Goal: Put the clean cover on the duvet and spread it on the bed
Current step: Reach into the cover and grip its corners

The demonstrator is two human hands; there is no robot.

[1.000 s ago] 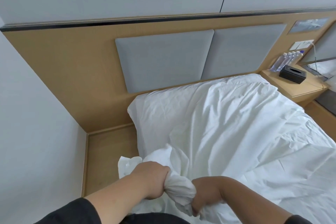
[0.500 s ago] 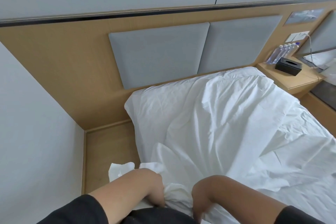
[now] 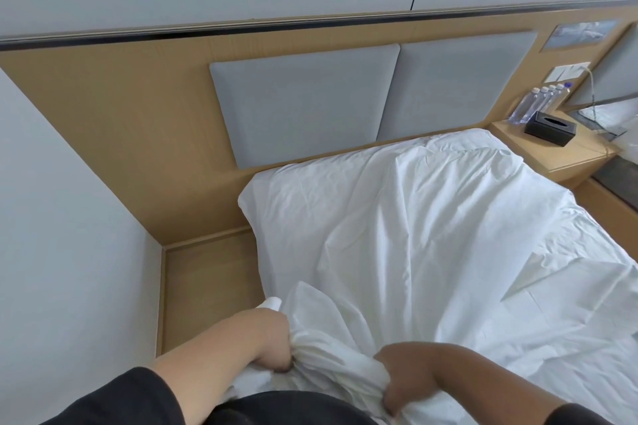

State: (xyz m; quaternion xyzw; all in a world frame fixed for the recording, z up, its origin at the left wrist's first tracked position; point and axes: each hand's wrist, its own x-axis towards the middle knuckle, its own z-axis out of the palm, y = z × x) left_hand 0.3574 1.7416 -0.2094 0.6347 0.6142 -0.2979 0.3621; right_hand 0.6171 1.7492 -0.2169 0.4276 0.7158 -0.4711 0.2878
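— Bunching right under both hands, the duvet cover (image 3: 431, 235) runs away from the person toward the headboard (image 3: 114, 134), long axis up the bed (image 3: 262, 190).

— Grip?

— Left hand (image 3: 272, 345) and right hand (image 3: 397, 376) each clench a fistful of its near edge, close together.

— Room?

— A wooden gap lies left; the nightstand (image 3: 559, 155) stands well apart on the right.
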